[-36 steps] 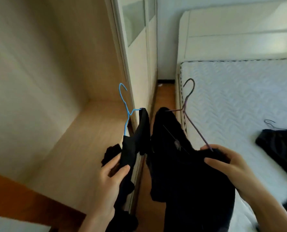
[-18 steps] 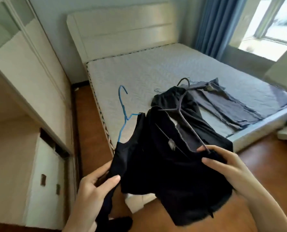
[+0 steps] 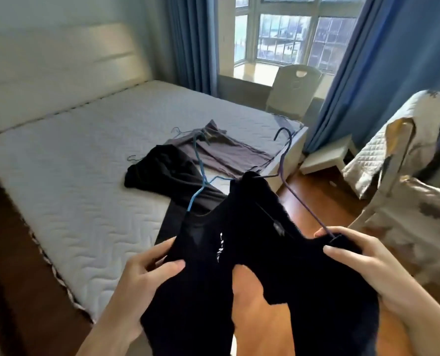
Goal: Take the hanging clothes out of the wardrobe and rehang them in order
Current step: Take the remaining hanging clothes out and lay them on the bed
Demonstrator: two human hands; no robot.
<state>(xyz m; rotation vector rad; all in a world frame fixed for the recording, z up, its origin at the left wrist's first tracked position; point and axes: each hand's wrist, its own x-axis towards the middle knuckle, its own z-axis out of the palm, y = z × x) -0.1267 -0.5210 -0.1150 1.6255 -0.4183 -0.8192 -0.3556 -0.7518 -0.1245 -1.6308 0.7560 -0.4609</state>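
My left hand (image 3: pixel 147 276) grips a black garment with small white lettering (image 3: pixel 200 265) that hangs on a blue wire hanger (image 3: pixel 199 173). In my right hand (image 3: pixel 360 265) is a second black garment (image 3: pixel 303 273) on a purple wire hanger (image 3: pixel 285 160), pinched at the hanger's arm. Both are held in front of me above the bed's near corner. On the mattress (image 3: pixel 67 176) lie a crumpled black garment (image 3: pixel 162 168) and a flat grey-brown garment (image 3: pixel 224 152), each with a thin hanger. The wardrobe is out of view.
A padded headboard (image 3: pixel 59 70) stands behind the bed. By the window (image 3: pixel 290 34) with blue curtains (image 3: pixel 383 73) is a white chair (image 3: pixel 290 91). A low white step (image 3: pixel 326 155) sits past the bed's corner. Quilted bedding (image 3: pixel 398 160) is piled at right. The floor is wood.
My view has swung right from the wardrobe interior to the bed and window. Both hands keep their hold on the two black garments, now carried over the bed's corner.
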